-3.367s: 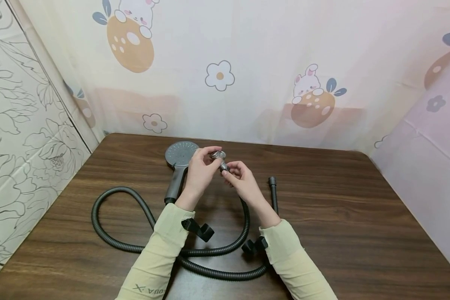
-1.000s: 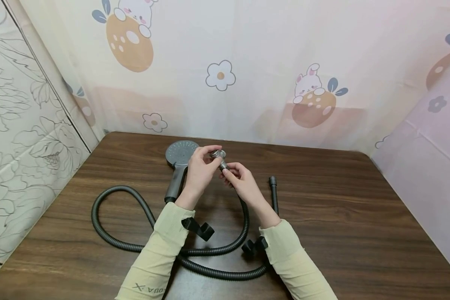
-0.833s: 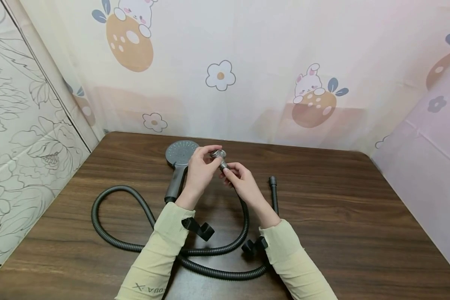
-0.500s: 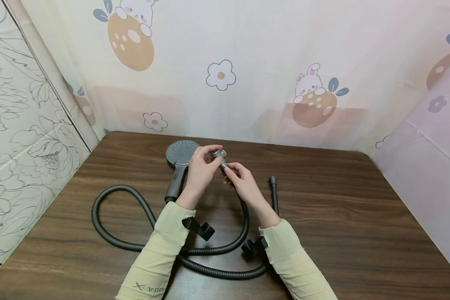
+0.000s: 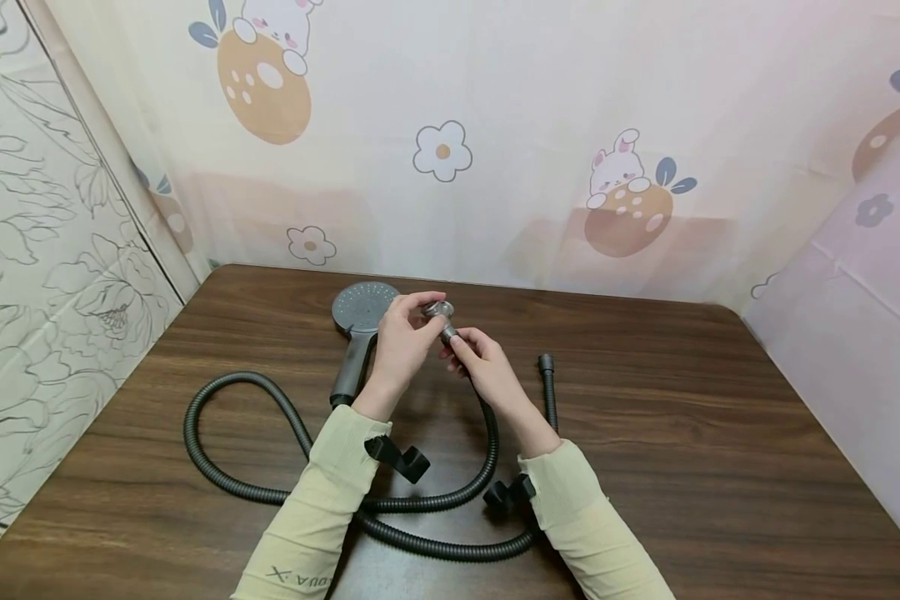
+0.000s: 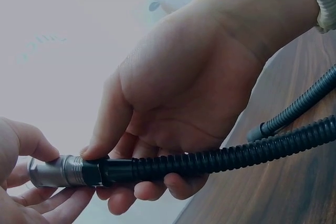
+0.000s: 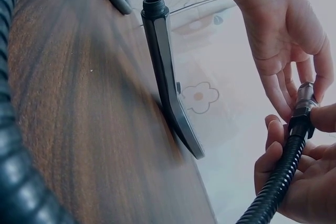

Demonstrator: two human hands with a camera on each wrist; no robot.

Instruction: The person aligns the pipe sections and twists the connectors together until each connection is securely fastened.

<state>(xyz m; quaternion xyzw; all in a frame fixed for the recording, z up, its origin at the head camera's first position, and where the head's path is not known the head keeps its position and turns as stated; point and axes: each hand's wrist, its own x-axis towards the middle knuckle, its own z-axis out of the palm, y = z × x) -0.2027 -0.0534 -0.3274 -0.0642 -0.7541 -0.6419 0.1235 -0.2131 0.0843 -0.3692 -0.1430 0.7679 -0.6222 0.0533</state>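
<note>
My left hand (image 5: pixel 403 346) pinches a silver metal fitting (image 5: pixel 440 310) with a wide round end, above the back of the table. Threads show on this fitting (image 6: pixel 58 171) in the left wrist view, right against the black end nut of a ribbed shower hose (image 6: pixel 226 160). My right hand (image 5: pixel 491 367) grips that hose end, thumb on the nut and fingers curled beneath the hose. Beside my left hand lies a grey shower head (image 5: pixel 363 308), spray face up. In the right wrist view its handle (image 7: pixel 159 51) ends in a bare black thread.
The black hose (image 5: pixel 450 550) loops over the brown wooden table (image 5: pixel 682 433) beneath both forearms. Its other end (image 5: pixel 545 364) lies right of my right hand. A patterned curtain (image 5: pixel 525 100) hangs behind the table. Black camera mounts sit at both wrists.
My right thumb and fingers have shifted slightly around the hose's nut. The left hand keeps its hold on the metal fitting; the shower head and hose on the table stay put.
</note>
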